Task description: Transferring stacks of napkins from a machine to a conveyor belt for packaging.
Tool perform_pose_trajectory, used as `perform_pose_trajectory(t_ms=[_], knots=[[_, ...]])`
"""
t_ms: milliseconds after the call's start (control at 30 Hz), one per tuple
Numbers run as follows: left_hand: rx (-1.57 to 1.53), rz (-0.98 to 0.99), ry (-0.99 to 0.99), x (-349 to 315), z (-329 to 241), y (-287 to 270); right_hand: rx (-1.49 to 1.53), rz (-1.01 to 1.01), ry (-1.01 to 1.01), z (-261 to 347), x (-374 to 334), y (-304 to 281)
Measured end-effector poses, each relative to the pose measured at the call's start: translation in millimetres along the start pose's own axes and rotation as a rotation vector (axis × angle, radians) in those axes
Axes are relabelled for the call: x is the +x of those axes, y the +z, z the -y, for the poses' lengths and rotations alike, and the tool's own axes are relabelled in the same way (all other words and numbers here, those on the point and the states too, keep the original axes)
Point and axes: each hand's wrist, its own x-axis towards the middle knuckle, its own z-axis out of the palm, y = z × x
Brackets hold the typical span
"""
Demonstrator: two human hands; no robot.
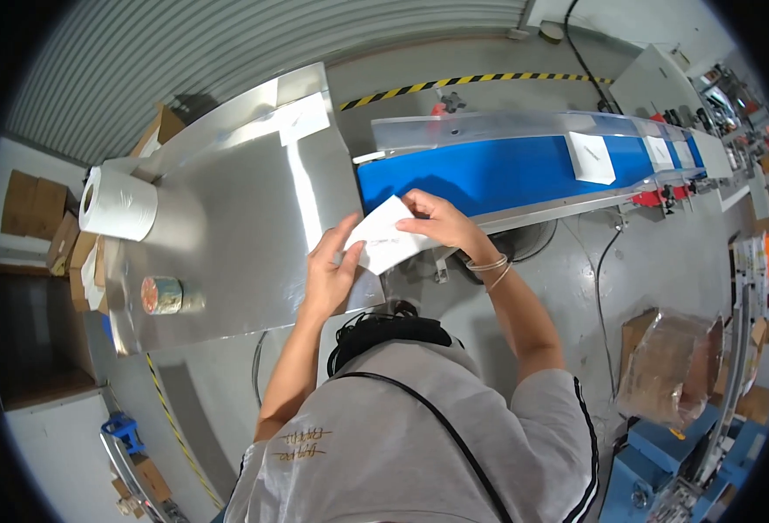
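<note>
Between my two hands is a flat white packet [386, 237] with small dark print, tilted above the gap where the metal table meets the conveyor. My left hand [330, 266] pinches its left edge with thumb and fingers. On the upper right corner, my right hand [441, 222] closes with the thumb on top and fingers behind. Whatever lies under the packet is hidden. Further right on the blue conveyor belt [489, 174] rests a similar white packet [590, 159], with another white packet [658, 153] beyond it.
A steel table [227, 261] on my left bears a large white roll [120, 203], a roll of tape [161, 295] and a white sheet [304, 119] at the back. Clear guards [489, 129] line the conveyor. A plastic-lined carton [672, 362] stands on the floor at right.
</note>
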Motion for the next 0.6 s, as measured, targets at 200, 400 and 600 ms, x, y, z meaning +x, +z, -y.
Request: perform_pose_trajectory(t_ms=[200,400,600], knots=[[0.008,-0.017,-0.122,-7,16,-4,-0.391,-0.669,-0.007,-39,-12,-102],[0.023,0.068,-0.085,-4,33,-2,-0.67,-1.156,0.148,-37,-61,-242],[-0.033,0.203,-0.184,-7,48,-1,-0.859,-1.684,-0.395,-57,-103,-211]])
